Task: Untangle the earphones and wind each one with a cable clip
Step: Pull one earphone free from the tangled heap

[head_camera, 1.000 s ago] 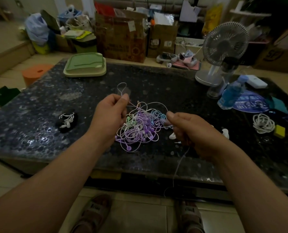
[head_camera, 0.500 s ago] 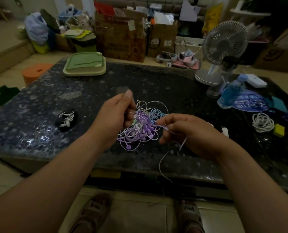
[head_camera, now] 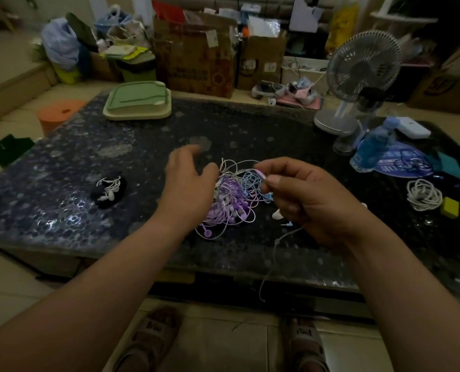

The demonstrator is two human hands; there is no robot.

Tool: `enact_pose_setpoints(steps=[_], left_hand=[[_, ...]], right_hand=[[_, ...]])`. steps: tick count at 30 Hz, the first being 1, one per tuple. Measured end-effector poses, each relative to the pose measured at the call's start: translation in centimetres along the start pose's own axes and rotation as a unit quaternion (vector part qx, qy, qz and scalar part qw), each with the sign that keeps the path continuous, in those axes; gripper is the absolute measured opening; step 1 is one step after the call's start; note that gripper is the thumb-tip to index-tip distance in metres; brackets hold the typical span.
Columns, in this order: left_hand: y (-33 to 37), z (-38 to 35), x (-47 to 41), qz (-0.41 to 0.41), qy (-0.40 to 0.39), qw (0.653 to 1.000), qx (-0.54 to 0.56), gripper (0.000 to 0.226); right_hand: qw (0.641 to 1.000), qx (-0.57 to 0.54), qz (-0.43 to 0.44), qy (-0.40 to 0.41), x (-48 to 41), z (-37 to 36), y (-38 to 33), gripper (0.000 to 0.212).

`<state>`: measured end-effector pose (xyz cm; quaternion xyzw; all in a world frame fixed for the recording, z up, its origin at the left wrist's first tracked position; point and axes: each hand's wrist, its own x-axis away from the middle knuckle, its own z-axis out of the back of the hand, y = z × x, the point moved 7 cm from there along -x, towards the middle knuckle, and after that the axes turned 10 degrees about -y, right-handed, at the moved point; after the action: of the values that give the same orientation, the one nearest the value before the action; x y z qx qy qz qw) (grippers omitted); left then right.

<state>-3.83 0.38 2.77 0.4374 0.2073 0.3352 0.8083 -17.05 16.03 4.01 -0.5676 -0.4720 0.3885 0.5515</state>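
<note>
On table (head_camera: 110, 167), earphone tangle (head_camera: 231, 202) between left hand (head_camera: 188, 181), right hand (head_camera: 304, 194) pinching it.

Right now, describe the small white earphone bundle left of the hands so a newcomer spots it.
On the dark speckled table, look left of the left hand. The white earphone bundle sits alone on a black backing, unlike the bare white cable coil far right.
</note>
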Motion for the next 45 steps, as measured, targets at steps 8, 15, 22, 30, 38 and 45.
enact_pose_setpoints(steps=[8, 15, 22, 30, 38, 45], left_hand=[[3.3, -3.1, 1.8, -0.085, -0.262, 0.954, 0.122, 0.029], [2.6, -2.0, 0.7, -0.067, -0.282, 0.935, 0.204, 0.031], [3.2, -3.1, 1.0, -0.106, -0.253, 0.960, 0.049, 0.027], [0.9, -1.5, 0.2, -0.041, -0.280, 0.953, 0.113, 0.027], [2.9, -4.5, 1.2, -0.113, -0.330, 0.937, -0.019, 0.017], [1.9, -3.7, 0.4, -0.064, -0.327, 0.942, 0.041, 0.022]], right_hand=[[0.996, -0.024, 0.025, 0.083, -0.1, 1.5, -0.1, 0.025], [0.952, 0.259, -0.084, 0.139, 0.4, 3.1, 1.0, 0.027], [0.972, 0.225, -0.065, 0.007, -1.2, -2.4, 1.9, 0.048], [0.971, 0.034, -0.062, 0.227, -0.4, 3.1, 1.8, 0.037], [0.953, 0.293, -0.024, 0.077, -1.0, -1.8, 1.4, 0.040], [0.944, 0.259, -0.079, 0.188, 0.0, 2.4, 0.9, 0.047]])
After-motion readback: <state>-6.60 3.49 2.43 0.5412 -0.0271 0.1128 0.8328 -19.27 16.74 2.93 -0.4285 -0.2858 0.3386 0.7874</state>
